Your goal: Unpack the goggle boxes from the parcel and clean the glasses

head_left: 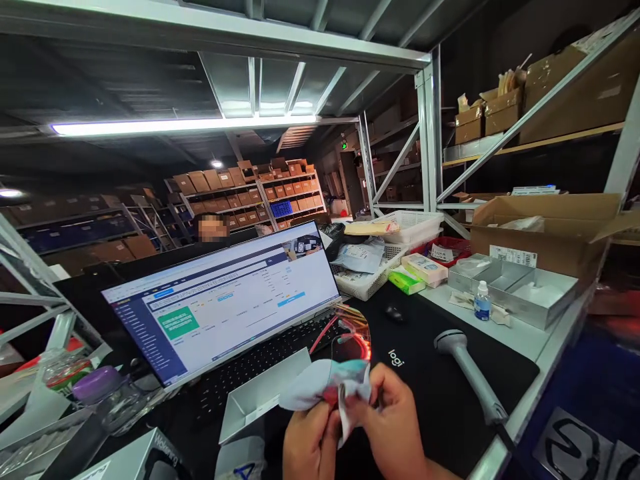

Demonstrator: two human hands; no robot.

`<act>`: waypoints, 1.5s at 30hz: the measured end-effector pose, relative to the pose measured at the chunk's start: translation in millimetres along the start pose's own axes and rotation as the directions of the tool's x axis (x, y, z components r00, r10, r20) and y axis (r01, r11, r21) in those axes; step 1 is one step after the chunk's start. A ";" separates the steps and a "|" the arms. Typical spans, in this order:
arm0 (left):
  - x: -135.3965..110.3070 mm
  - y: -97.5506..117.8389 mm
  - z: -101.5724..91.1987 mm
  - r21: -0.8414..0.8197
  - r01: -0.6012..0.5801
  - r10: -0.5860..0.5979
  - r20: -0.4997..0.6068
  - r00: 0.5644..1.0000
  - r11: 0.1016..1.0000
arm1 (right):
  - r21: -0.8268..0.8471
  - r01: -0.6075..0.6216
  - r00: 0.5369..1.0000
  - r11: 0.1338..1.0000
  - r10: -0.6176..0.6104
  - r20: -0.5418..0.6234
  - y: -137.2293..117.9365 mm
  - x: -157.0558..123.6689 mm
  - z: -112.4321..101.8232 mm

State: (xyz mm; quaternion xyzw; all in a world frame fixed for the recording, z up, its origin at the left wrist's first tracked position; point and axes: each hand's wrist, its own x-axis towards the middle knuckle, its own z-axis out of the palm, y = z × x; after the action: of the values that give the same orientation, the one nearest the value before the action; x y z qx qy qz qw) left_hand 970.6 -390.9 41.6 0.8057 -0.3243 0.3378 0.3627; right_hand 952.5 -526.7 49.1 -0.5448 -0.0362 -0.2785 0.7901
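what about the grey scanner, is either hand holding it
No, the scanner lies on the black mat, while the left hand and right hand hold crumpled white material.

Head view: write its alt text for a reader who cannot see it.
The left hand and right hand hold a crumpled white item, perhaps cloth, before a lit monitor. A scanner lies on the black mat to the right; another person is partly visible beyond the monitor, with shelved boxes in the background.
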 end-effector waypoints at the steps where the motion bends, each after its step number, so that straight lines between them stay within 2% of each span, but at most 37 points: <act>1: 0.9 0.5 -1.3 0.006 -0.011 0.012 -0.021 1.000 1.000 | -0.034 0.032 0.999 0.999 -0.032 0.015 4.5 -4.7 -1.0; 3: 3.5 1.9 -4.2 0.014 -0.054 0.054 -0.021 0.998 0.998 | -0.032 0.033 0.999 0.999 -0.032 0.041 7.8 -9.0 -2.9; 6: 8.1 4.3 -8.5 0.001 -0.104 0.104 0.061 0.993 0.995 | 0.149 -0.130 0.990 0.980 0.118 0.081 -6.5 2.5 -5.5; 10: 15.5 4.6 -13.9 -0.040 -0.213 0.216 0.143 0.966 0.976 | 0.396 -0.298 0.952 0.869 0.300 0.058 -37.6 36.1 -12.1; 13: 21.3 2.5 -15.9 -0.070 -0.326 0.334 0.180 0.925 0.943 | 0.448 -0.387 0.910 0.806 0.412 0.044 -43.6 49.2 -15.6; 15: 22.8 0.1 -15.7 -0.068 -0.325 0.332 0.191 0.924 0.943 | 0.449 -0.366 0.912 0.815 0.411 -0.003 -36.9 43.8 -12.8; 17: 21.1 -3.1 -14.8 -0.028 -0.274 0.275 0.158 0.949 0.961 | 0.407 -0.298 0.939 0.864 0.341 -0.035 -26.2 28.4 -5.6; 20: 16.2 -7.4 -14.7 0.040 -0.229 0.223 0.112 0.968 0.973 | 0.279 -0.225 0.972 0.933 0.233 0.005 -15.2 4.1 5.9; 22: 15.3 -7.2 -16.4 0.049 -0.224 0.216 0.130 0.968 0.973 | 0.239 -0.223 0.975 0.945 0.220 0.037 -16.6 0.6 8.0; 24: 17.6 -4.5 -19.3 0.017 -0.215 0.209 0.160 0.965 0.977 | 0.296 -0.256 0.966 0.920 0.256 0.041 -24.2 10.6 3.8; 27: 23.8 -3.0 -23.5 -0.091 -0.220 0.234 0.192 0.953 0.971 | 0.425 -0.375 0.919 0.824 0.392 0.050 -36.9 36.5 -9.0; 30: 27.7 -14.2 -25.1 -0.169 -0.231 0.268 0.241 0.933 0.958 | 0.438 -0.440 0.885 0.784 0.462 0.063 -41.3 51.0 -18.2; 33: 28.9 -30.7 -23.9 -0.062 -0.237 0.244 0.317 0.916 0.970 | 0.419 -0.311 0.940 0.853 0.340 0.005 -39.3 48.0 -19.6; 34: 29.1 -33.7 -23.2 0.021 -0.251 0.234 0.299 0.925 0.968 | 0.396 -0.243 0.961 0.886 0.275 -0.027 -38.4 45.1 -19.0; 36: 29.4 -32.0 -21.8 0.227 -0.266 0.227 0.185 0.956 0.937 | 0.300 -0.124 0.984 0.946 0.156 -0.083 -36.8 38.5 -16.7; 38: 28.8 -20.3 -20.9 0.425 -0.239 0.240 0.052 0.969 0.873 | 0.177 -0.074 0.991 0.981 0.093 -0.099 -34.8 31.0 -12.8; 40: 27.1 -3.9 -20.5 0.570 -0.215 0.279 -0.027 0.960 0.793 | 0.080 -0.044 0.996 0.996 0.049 -0.070 -30.8 21.8 -7.0; 43: 23.1 14.4 -20.9 0.678 -0.211 0.343 -0.064 0.937 0.704 | -0.044 0.101 0.994 0.994 -0.103 -0.030 -20.3 5.5 3.1; 45: 20.9 17.9 -21.4 0.691 -0.213 0.353 -0.065 0.933 0.690 | -0.131 0.253 0.966 0.959 -0.258 -0.024 -12.3 -4.2 8.2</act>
State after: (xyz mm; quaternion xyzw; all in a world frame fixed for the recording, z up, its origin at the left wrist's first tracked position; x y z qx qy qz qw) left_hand 962.0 -389.0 75.4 0.7850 -0.2638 0.5602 0.0192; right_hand 945.0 -520.8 61.2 -0.5790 -0.0725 -0.3909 0.7119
